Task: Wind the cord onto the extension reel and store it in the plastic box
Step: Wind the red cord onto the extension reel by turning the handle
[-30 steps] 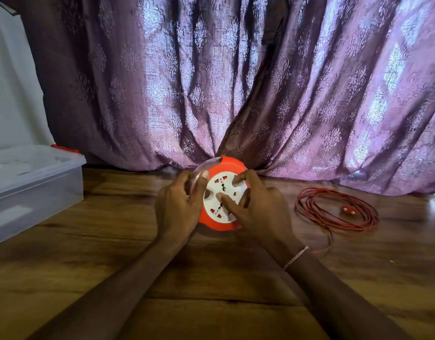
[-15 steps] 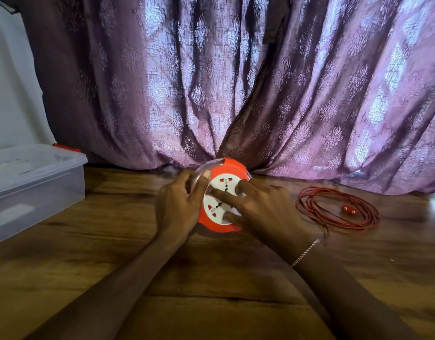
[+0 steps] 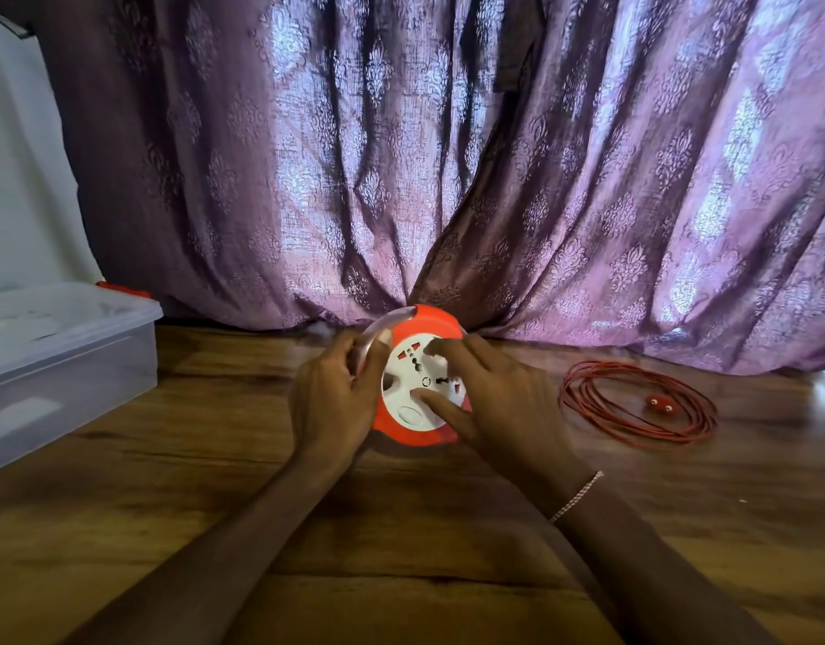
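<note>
An orange extension reel (image 3: 429, 318) with a white socket face (image 3: 413, 379) stands tilted on the wooden floor in front of the curtain. My left hand (image 3: 336, 398) grips its clear handle and left rim. On the right side of the socket face rests my right hand (image 3: 494, 402), fingers spread, one fingertip low on the face. The red cord (image 3: 634, 402) lies in a loose coil on the floor to the right, with its red plug (image 3: 656, 403) inside the coil. The clear plastic box (image 3: 52, 365) sits at the far left with its lid on.
A purple patterned curtain (image 3: 448, 155) hangs down to the floor just behind the reel. A white wall (image 3: 19, 179) is at the far left. Wooden floor (image 3: 401, 528) stretches toward me between my forearms.
My right hand has shifted around the socket face, and the face has turned under it. The left hand keeps its grip on the handle. The cord coil lies much as before.
</note>
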A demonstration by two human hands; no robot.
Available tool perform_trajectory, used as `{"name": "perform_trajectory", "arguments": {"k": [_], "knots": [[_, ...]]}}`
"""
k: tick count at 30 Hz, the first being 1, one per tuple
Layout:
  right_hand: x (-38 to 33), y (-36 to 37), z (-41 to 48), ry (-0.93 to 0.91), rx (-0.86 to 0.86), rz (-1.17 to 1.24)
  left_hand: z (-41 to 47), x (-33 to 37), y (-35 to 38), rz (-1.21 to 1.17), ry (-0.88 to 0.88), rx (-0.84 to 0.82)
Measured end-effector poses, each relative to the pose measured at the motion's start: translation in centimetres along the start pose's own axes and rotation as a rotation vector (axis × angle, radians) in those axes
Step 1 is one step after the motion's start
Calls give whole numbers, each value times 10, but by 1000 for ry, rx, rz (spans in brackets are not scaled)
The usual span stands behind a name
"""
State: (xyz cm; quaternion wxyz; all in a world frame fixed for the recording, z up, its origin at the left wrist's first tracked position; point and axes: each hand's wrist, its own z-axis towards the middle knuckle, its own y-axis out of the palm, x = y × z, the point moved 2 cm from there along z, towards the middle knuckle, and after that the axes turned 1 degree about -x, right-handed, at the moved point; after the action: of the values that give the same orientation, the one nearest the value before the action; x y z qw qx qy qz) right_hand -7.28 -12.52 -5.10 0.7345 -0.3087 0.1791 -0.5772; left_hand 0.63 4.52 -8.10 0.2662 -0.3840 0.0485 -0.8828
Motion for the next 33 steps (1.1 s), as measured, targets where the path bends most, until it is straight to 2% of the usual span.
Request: {"name": "perform_trajectory", "arguments": {"k": [2, 6, 14, 20, 24, 27, 29, 33], "knots": [[-1, 0, 0, -138, -60, -101, 1, -1, -2, -5, -13, 17], [2, 9, 0, -174, -237, -192, 3, -4, -4, -10, -27, 30], [5, 5, -2, -301, -176, -269, 2, -4, -1, -32, -17, 1], [6, 7, -2, -281, -109, -228, 0, -6, 1, -25, -11, -29], [3, 9, -2, -105, -25, -130, 0, -7, 2, -24, -8, -11], [-2, 17, 1, 196, -89, 8, -2, -4, 3, -31, -6, -2], [-5, 24, 0, 374, -72, 123, -3, -3, 4, -39, 0, -12], [-4, 32, -4, 667, -42, 477, -3, 1, 3, -34, 2, 10]]}}
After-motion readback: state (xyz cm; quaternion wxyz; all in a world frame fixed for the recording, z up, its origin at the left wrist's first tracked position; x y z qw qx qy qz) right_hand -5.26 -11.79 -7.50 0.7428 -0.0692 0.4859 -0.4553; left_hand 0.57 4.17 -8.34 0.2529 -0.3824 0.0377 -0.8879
